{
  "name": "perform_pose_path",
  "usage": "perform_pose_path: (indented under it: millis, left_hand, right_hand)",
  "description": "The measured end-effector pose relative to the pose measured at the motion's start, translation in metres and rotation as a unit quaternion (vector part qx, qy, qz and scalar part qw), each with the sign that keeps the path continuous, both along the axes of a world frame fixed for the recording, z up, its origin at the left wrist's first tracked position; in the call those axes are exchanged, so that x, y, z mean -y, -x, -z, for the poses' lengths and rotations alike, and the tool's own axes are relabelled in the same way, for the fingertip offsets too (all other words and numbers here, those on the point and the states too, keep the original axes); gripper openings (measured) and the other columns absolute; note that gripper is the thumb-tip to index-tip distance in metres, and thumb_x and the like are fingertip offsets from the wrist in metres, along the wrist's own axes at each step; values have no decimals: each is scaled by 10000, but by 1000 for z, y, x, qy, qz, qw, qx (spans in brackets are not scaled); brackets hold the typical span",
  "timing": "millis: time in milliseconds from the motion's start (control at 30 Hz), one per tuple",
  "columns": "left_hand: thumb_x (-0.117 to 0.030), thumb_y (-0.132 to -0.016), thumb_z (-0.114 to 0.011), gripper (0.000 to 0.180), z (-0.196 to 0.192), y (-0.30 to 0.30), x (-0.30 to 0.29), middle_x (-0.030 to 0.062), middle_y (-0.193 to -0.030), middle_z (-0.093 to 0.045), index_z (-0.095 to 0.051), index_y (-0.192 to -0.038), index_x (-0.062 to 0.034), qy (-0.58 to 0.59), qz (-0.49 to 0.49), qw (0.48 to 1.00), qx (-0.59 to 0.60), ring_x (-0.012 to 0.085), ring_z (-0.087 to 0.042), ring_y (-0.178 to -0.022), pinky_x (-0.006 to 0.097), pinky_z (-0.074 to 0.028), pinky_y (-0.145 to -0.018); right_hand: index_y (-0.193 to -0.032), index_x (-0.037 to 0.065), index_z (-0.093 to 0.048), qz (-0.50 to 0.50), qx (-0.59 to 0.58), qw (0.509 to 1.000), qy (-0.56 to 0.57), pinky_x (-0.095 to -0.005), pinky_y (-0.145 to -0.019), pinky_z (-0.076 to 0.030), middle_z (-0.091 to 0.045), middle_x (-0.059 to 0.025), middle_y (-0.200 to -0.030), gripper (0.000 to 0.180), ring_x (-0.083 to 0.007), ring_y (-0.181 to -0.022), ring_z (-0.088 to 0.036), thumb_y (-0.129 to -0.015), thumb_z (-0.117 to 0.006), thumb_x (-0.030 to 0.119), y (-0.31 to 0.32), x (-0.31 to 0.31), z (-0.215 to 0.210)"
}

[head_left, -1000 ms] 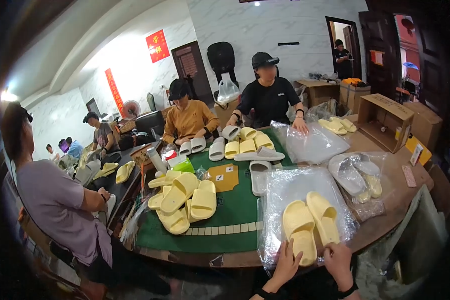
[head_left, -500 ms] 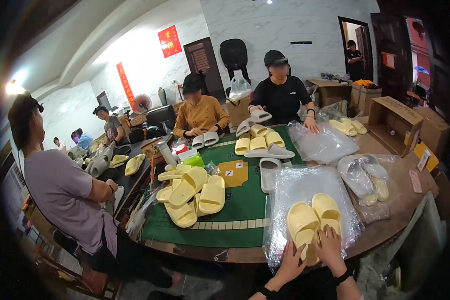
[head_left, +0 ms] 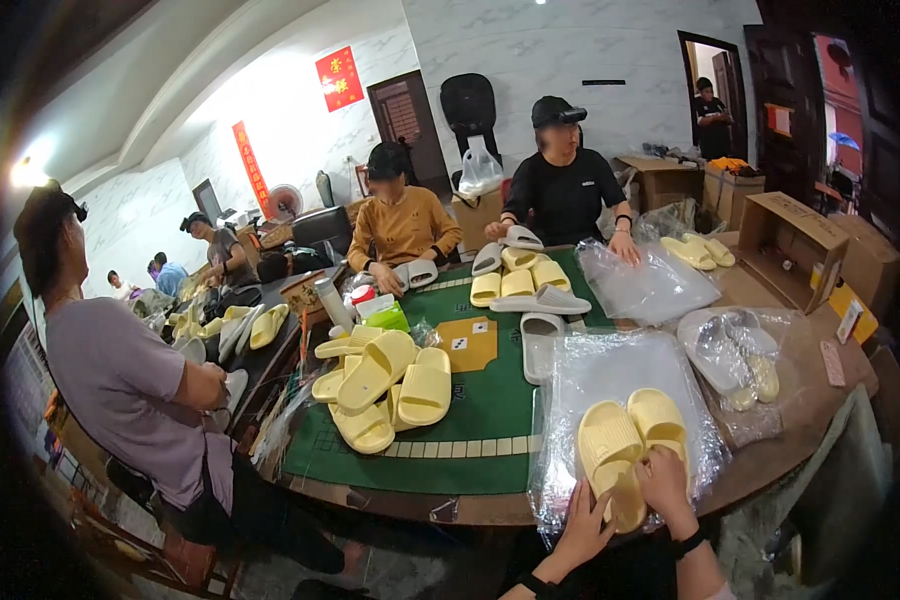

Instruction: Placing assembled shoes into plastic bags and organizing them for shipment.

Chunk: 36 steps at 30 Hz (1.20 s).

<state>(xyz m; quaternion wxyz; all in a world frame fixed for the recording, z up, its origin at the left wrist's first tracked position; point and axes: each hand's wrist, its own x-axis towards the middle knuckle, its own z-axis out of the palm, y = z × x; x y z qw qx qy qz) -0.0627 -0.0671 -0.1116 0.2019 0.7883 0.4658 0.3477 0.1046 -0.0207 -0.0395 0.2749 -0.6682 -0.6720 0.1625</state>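
A pair of yellow slide slippers lies side by side on a stack of clear plastic bags (head_left: 610, 365) at the table's near right edge. My left hand (head_left: 582, 528) grips the heel edge of the left slipper (head_left: 610, 440), thumb on the footbed and fingers along its outer side. My right hand (head_left: 667, 488) is closed at the heel of the right slipper (head_left: 660, 420), its fingers curled; part of that heel is hidden behind it. Right of the stack, a clear bag holds a grey slipper (head_left: 712, 350) and a yellow slipper (head_left: 765, 380).
Yellow slippers (head_left: 380, 375) are piled on the green mat (head_left: 470, 475) to the left. Grey slippers (head_left: 542, 345) and yellow ones lie farther back. Across the table, a co-worker in black (head_left: 570, 195) rests a hand on plastic bags (head_left: 650, 285). An open cardboard box (head_left: 785, 250) stands right.
My right hand's fingers have curled in at the right slipper's heel. The co-worker in black has lowered a grey slipper, and the one in orange has reached toward the grey pair.
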Motion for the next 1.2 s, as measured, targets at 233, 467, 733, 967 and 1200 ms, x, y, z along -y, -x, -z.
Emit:
perform_pose_path:
  millis: [233, 467, 733, 967, 1200]
  left_hand:
    - [-192, -800, -628, 606, 4, 0, 0, 358, -1385, -154, -376, -1339, -80, -20, -2, 1000, -6, 497, -155, -1306, 512, -205, -1070]
    - [-253, -829, -616, 587, -2, 2, 0, 365, -1381, -153, -374, -1345, -112, -4, 4, 1000, 6, 498, -131, -1316, 510, -199, -1069]
    - [-197, -900, -525, 484, -5, 10, 8, 258, -1269, -430, -358, -1306, 7, 91, -42, 980, 175, 369, -413, -1204, 417, -339, -999]
    - [-292, -850, -556, 432, -4, 14, 32, 151, -1408, -329, -492, -1269, -208, -64, -5, 991, -114, 347, -229, -1351, 569, -161, -1065]
    - [-244, -790, -578, 482, 15, 25, 22, 127, -1348, -394, -491, -1242, -99, -77, 13, 978, -191, 317, -295, -1318, 530, -273, -1017]
  right_hand:
    - [-1163, 183, -617, -113, 129, 983, 67, -493, -1034, -279, -242, -362, -1372, 406, -469, -1293, -260, -871, -477, 428, -1, -13, -1]
    - [-1176, 132, -599, -189, 77, 966, 161, -514, -1026, -250, -393, -316, -1264, 495, -463, -1220, -339, -862, -469, 492, -16, -62, 13]
    - [-1100, -27, -585, -120, 4, 990, 71, -450, -957, -361, -499, -255, -1202, 400, -378, -1151, -454, -838, -549, 273, -6, -38, 5]
    - [-1204, 3, -493, -278, -226, 933, -24, -387, -982, -355, -492, -185, -1224, 423, -330, -1167, -449, -806, -620, 70, -19, 26, -47]
    - [-1361, -26, -323, -370, -410, 759, 344, -325, -1025, -312, -448, -91, -1329, 649, -161, -1228, -390, -819, -639, 141, -57, 96, -41]
